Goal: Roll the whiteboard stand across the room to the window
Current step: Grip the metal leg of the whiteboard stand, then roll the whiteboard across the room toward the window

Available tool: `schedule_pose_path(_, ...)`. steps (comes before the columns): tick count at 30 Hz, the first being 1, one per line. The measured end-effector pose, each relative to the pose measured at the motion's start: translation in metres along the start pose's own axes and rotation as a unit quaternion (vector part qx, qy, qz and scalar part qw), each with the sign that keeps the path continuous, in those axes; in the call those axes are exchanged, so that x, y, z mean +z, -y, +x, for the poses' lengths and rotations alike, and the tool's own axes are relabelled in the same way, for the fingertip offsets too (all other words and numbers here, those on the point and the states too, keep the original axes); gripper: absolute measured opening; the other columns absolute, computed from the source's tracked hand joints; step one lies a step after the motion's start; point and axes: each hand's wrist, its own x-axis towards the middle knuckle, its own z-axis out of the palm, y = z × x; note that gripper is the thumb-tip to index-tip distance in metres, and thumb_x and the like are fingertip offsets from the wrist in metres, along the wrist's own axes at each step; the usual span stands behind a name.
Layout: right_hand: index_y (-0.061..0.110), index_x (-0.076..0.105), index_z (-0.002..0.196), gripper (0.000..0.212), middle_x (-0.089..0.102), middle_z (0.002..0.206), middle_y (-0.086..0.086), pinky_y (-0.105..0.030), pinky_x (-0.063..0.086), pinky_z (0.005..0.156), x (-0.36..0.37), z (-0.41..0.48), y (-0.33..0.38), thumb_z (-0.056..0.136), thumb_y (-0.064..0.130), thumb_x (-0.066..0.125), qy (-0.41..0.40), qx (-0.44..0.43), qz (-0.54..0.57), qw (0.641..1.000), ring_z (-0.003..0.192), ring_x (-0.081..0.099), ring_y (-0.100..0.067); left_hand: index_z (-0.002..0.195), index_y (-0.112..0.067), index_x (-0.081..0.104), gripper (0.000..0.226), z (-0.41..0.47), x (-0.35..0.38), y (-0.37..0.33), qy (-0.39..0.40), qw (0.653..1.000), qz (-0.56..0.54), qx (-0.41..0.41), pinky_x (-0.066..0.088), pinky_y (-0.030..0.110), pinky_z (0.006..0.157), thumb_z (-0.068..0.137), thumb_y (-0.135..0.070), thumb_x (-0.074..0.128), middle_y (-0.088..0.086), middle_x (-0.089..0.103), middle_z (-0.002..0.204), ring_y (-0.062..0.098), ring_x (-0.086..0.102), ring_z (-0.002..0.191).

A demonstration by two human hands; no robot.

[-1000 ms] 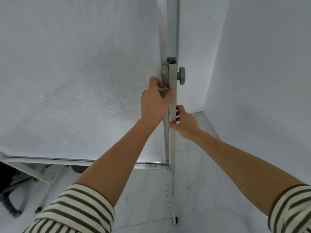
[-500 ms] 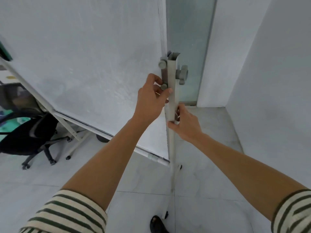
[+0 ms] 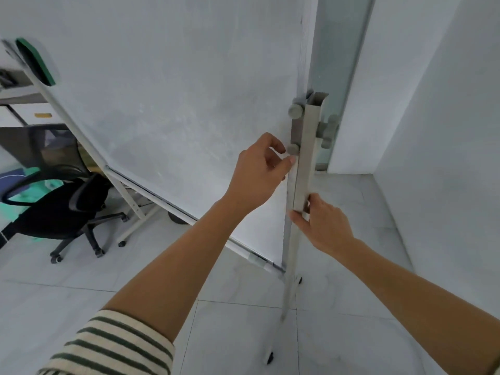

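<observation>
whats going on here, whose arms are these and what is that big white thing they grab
The camera sits on a person's head, looking down, so these are their own arms. The big white thing is a whiteboard on a wheeled stand. The right hand grips the stand's upright post. The left hand rests higher up, thumb against the post near a grey knob, fingers loose. A black office chair stands on the tiled floor behind.
</observation>
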Motion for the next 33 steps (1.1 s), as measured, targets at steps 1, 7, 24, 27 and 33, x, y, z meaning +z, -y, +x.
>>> schedule_pose_path(1, 0.011, 0.050, 0.087, 0.046, 0.058, 0.079, -0.003, -0.035, 0.049, 0.062, 0.005, -0.007, 0.001, 0.092, 0.055, 0.044, 0.043, 0.027, -0.051, 0.997, 0.073, 0.063, -0.027, 0.095, -0.016, 0.054, 0.018, -0.005, -0.010, 0.010, 0.014, 1.000, 0.003, -0.008, 0.057, 0.032, 0.067, 0.088, -0.028, 0.065, 0.011, 0.073, 0.078, 0.020, 0.071, 0.069)
schedule_pose_path(7, 0.018, 0.064, 0.108, 0.043, 0.069, 0.108, -0.003, -0.035, 0.048, 0.082, 0.072, -0.048, 0.050, 0.087, 0.053, 0.051, 0.180, 0.118, -0.052, 0.975, 0.099, 0.064, -0.027, 0.094, -0.016, 0.060, 0.018, -0.044, -0.096, 0.100, 0.091, 0.991, 0.035, -0.093, 0.056, 0.037, 0.069, 0.085, -0.030, 0.067, 0.010, 0.072, 0.080, 0.024, 0.071, 0.075)
schedule_pose_path(24, 0.023, 0.065, 0.109, 0.032, 0.071, 0.096, 0.005, -0.034, 0.054, 0.084, 0.244, 0.045, 0.331, 0.084, 0.043, 0.061, 0.284, -0.030, 0.115, 0.951, 0.086, 0.068, -0.014, 0.107, -0.020, 0.060, 0.024, -0.158, -0.385, 0.301, -0.021, 0.942, 0.098, -0.320, 0.058, 0.042, 0.085, 0.089, -0.036, 0.061, 0.004, 0.072, 0.094, 0.018, 0.069, 0.085)
schedule_pose_path(27, 0.024, 0.065, 0.105, 0.026, 0.071, 0.091, 0.005, -0.022, 0.048, 0.071, 0.282, 0.087, 0.379, 0.085, 0.041, 0.062, 0.291, -0.058, 0.115, 0.948, 0.082, 0.067, -0.012, 0.105, -0.021, 0.060, 0.022, -0.142, -0.433, 0.340, -0.044, 0.930, 0.098, -0.352, 0.059, 0.042, 0.084, 0.088, -0.036, 0.063, 0.003, 0.072, 0.092, 0.020, 0.069, 0.084)
schedule_pose_path(33, 0.020, 0.066, 0.107, 0.028, 0.069, 0.089, 0.004, -0.036, 0.054, 0.083, 0.338, 0.183, 0.481, 0.084, 0.036, 0.065, 0.294, -0.064, 0.137, 0.944, 0.084, 0.067, -0.017, 0.101, -0.022, 0.060, 0.018, -0.080, -0.535, 0.404, -0.072, 0.913, 0.094, -0.391, 0.059, 0.042, 0.083, 0.089, -0.035, 0.062, 0.002, 0.073, 0.091, 0.017, 0.070, 0.082)
